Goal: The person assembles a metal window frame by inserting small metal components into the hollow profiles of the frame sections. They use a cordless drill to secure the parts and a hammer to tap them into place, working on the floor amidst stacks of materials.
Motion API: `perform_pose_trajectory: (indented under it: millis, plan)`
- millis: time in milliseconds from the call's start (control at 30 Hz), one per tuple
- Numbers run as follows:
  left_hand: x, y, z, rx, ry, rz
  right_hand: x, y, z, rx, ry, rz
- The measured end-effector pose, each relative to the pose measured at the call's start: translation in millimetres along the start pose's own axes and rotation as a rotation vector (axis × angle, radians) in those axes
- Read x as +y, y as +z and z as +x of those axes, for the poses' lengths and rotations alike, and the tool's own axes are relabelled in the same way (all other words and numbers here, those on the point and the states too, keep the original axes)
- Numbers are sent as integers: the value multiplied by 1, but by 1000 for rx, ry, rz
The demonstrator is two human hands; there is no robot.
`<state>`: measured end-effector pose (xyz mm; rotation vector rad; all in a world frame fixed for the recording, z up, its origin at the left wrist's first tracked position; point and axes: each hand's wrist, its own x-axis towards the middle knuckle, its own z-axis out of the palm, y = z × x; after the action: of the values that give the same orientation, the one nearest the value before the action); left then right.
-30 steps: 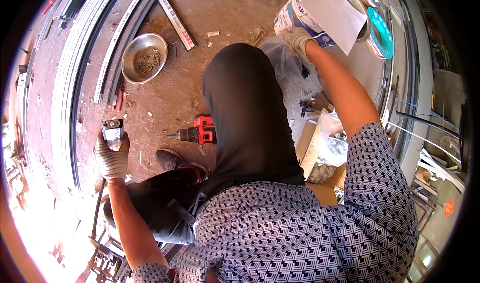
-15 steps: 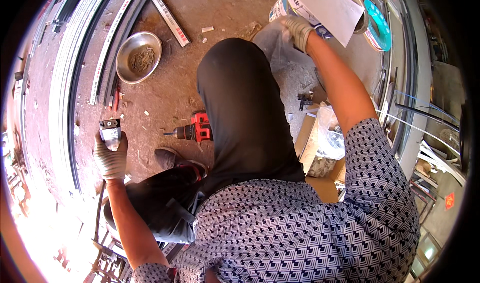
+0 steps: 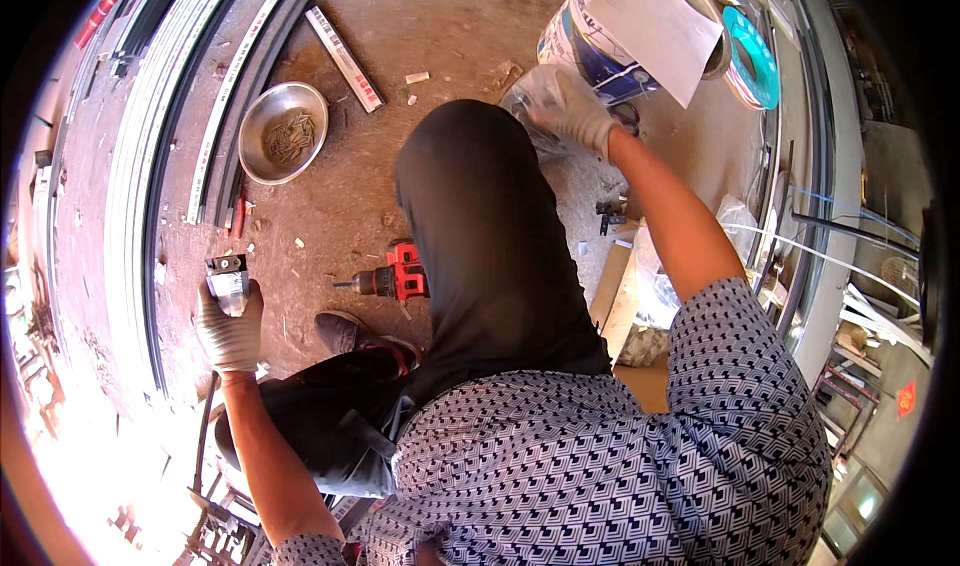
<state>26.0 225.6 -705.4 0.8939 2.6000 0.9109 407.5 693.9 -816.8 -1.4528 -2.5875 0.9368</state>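
At the left, my left hand (image 3: 228, 331), in a pale striped glove, is closed on a small black-and-silver metal block (image 3: 229, 278) held upright above the floor. My right hand (image 3: 578, 111), gloved too, is beyond my raised knee at a clear plastic bag (image 3: 530, 94). Its fingers are bent into the crumpled film and partly hidden by it, and whatever the bag contains cannot be made out. A red and black power drill (image 3: 400, 271) lies on the floor beside my knee, its bit pointing left.
A steel bowl (image 3: 284, 134) of screws stands near long metal profiles (image 3: 165, 116) at the left. A short white strip (image 3: 345, 61) lies beyond it. A bucket (image 3: 600, 46) bears a white sheet (image 3: 655, 26), beside a teal roll (image 3: 752, 61). An open cardboard box (image 3: 640, 386) sits right of my thigh.
My right hand has come down and left from beside the bucket with the plastic bag, nearer my knee. My left hand still grips the metal block, and the whole view has shifted slightly.
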Motion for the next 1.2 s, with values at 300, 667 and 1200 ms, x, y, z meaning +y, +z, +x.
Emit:
perform_pose_trajectory:
  millis: [300, 667, 1200]
  plan:
    - [11, 5, 4, -15, 39, -5, 63, 12, -49, -11, 114, -230]
    - [8, 4, 2, 2, 20, -34, -25, -84, -31, -106, 652, 906]
    - [-2, 7, 4, 6, 14, -45, -44, -113, -38, -42, 619, 545]
